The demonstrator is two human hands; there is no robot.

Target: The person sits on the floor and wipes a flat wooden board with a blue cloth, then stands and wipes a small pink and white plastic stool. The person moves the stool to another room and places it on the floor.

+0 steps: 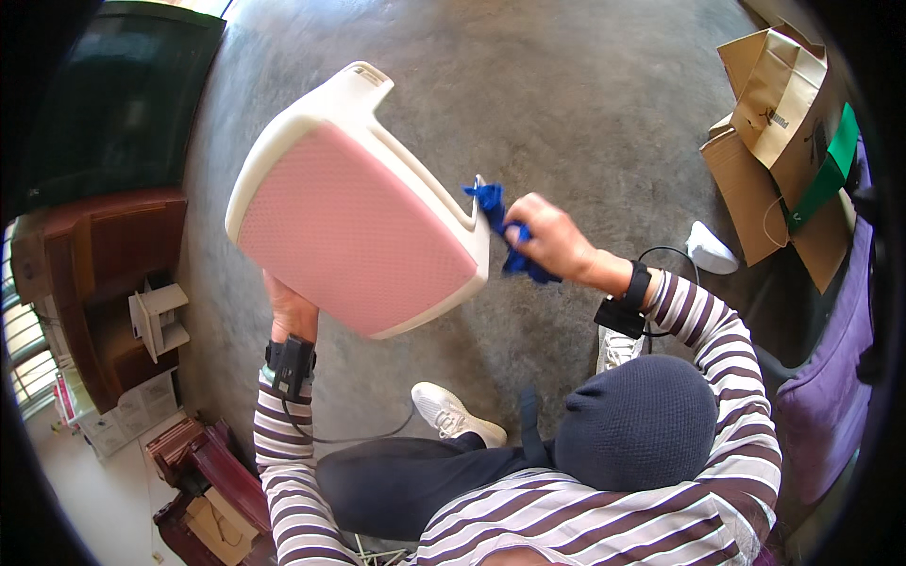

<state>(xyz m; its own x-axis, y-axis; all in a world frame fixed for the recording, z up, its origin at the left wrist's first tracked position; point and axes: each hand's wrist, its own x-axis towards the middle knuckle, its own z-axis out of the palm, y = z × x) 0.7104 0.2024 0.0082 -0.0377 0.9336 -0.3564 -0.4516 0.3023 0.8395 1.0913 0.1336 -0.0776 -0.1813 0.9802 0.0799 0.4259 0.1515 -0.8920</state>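
Observation:
A small plastic stool with a pink textured top and a cream-white frame is held tilted above the floor. My left hand grips it from below at its near left edge; the fingers are hidden behind the pink top. Bunched in my right hand is a blue cloth. One end of the cloth lies against the tip of the stool's white leg on the right side. The stool's underside is out of sight.
Below is a grey concrete floor. Cardboard boxes with a paper bag stand to the right, near a white shoe and purple upholstery. Wooden furniture lines the left. Cables run from both wrists.

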